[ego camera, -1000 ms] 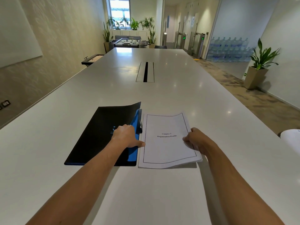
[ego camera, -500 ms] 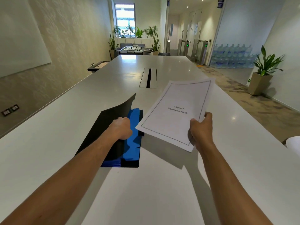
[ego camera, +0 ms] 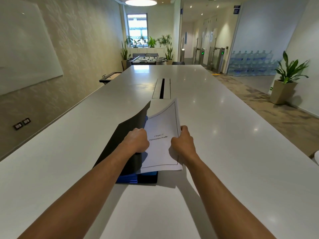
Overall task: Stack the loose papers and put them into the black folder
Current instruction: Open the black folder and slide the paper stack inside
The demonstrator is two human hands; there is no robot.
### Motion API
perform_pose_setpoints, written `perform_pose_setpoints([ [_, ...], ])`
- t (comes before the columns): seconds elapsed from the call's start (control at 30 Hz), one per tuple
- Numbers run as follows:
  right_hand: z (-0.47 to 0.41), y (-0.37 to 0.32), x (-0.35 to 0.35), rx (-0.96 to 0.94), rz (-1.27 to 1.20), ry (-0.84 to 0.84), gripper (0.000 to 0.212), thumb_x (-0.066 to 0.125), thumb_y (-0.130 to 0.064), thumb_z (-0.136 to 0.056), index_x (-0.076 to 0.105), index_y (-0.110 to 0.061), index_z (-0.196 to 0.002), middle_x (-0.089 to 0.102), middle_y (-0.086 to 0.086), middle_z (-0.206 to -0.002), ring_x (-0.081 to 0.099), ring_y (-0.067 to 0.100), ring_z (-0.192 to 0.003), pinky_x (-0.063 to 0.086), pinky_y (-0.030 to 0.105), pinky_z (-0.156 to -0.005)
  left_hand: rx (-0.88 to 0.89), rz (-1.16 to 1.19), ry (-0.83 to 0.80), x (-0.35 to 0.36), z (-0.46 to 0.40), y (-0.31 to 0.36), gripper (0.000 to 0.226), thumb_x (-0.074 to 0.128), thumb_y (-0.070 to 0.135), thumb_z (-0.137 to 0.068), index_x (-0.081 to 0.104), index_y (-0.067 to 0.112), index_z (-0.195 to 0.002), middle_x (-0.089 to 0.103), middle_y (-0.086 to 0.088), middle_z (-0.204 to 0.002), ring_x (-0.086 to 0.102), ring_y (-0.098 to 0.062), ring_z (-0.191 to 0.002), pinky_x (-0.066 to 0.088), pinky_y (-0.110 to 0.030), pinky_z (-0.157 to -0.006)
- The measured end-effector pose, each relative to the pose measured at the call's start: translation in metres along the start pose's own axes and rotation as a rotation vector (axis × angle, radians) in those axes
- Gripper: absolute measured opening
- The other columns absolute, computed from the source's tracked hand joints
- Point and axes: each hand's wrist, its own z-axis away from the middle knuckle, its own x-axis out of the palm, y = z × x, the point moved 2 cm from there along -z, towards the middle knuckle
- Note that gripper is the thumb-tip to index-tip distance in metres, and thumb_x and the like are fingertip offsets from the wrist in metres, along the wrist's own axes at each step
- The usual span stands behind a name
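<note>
A black folder with a blue inside lies on the white table in front of me. My left hand grips its front cover and holds it lifted open. A stack of white papers, its top sheet titled "Chapter 2 Organization Profile", is held at its right edge by my right hand. The stack hangs tilted over the blue inner pockets, its left edge tucked under the raised cover. The far top corner of the stack curls upward.
A cable slot runs along the table's middle beyond the folder. A potted plant stands on the floor at the right. A white object shows at the right edge.
My right hand has brought the papers down and left, from mid-air over the table to above the open folder. My left hand has raised the cover higher.
</note>
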Motion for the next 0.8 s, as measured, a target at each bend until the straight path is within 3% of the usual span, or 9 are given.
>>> perform_pose_setpoints([
  [0.17,-0.004,0.003,0.021,0.030,0.055,-0.043,0.047,0.053,-0.005,-0.092,0.034,-0.013,-0.134,0.051,0.015,-0.130,0.053,0.028,-0.105,0.048,0.034,-0.081,0.027,0.027,-0.026,0.003,0.006,0.014,0.007,0.054,0.015,-0.093,0.049,0.012,-0.088,0.057,-0.006,-0.092,0.057,-0.016,-0.064,0.041,-0.017,-0.050],
  [0.27,-0.007,0.005,0.039,0.049,0.112,-0.085,0.053,0.058,-0.005,-0.090,0.032,-0.012,-0.136,0.049,0.015,-0.132,0.054,0.030,-0.113,0.048,0.032,-0.081,0.040,0.018,0.010,0.005,0.009,0.027,0.010,0.056,0.015,-0.092,0.057,0.006,-0.096,0.055,-0.004,-0.083,0.055,-0.014,-0.062,0.039,-0.019,-0.051],
  [0.37,-0.011,0.013,0.055,0.029,0.161,-0.180,0.048,0.053,-0.012,-0.094,0.031,-0.007,-0.136,0.054,0.016,-0.120,0.058,0.028,-0.105,0.054,0.039,-0.084,0.086,0.039,0.037,0.005,0.008,0.041,0.015,0.057,0.018,-0.093,0.059,0.006,-0.102,0.051,-0.002,-0.076,0.054,-0.013,-0.061,0.039,-0.020,-0.050],
  [0.47,-0.014,0.021,0.068,-0.019,0.204,-0.276,0.042,0.052,-0.019,-0.097,0.040,0.000,-0.132,0.060,0.015,-0.110,0.058,0.020,-0.091,0.046,0.022,-0.066,0.100,0.082,0.052,0.005,0.007,0.049,0.019,0.051,0.024,-0.098,0.061,0.008,-0.098,0.050,0.000,-0.072,0.055,-0.012,-0.060,0.046,-0.021,-0.055],
  [0.57,-0.019,0.027,0.073,-0.062,0.301,-0.321,0.044,0.058,-0.021,-0.094,0.045,0.000,-0.130,0.060,0.016,-0.116,0.060,0.024,-0.101,0.046,0.024,-0.075,0.087,0.101,0.046,0.009,0.005,0.050,0.023,0.050,0.027,-0.099,0.061,0.007,-0.097,0.051,0.000,-0.073,0.055,-0.012,-0.061,0.046,-0.020,-0.058],
  [0.67,-0.025,0.036,0.065,-0.082,0.467,-0.256,0.053,0.067,-0.023,-0.087,0.042,-0.006,-0.130,0.055,0.013,-0.120,0.058,0.027,-0.104,0.045,0.032,-0.077,0.096,0.084,0.008,0.013,0.005,0.050,0.021,0.052,0.022,-0.097,0.061,0.005,-0.106,0.055,-0.003,-0.081,0.055,-0.012,-0.062,0.045,-0.019,-0.057],
  [0.8,-0.027,0.048,0.041,-0.076,0.560,0.063,0.042,0.060,-0.033,-0.092,0.046,-0.011,-0.126,0.048,0.011,-0.122,0.059,0.022,-0.088,0.042,0.030,-0.067,0.125,0.071,-0.019,0.018,0.007,0.052,0.027,0.053,0.014,-0.094,0.058,0.008,-0.119,0.058,-0.009,-0.103,0.059,-0.016,-0.072,0.044,-0.020,-0.060],
])
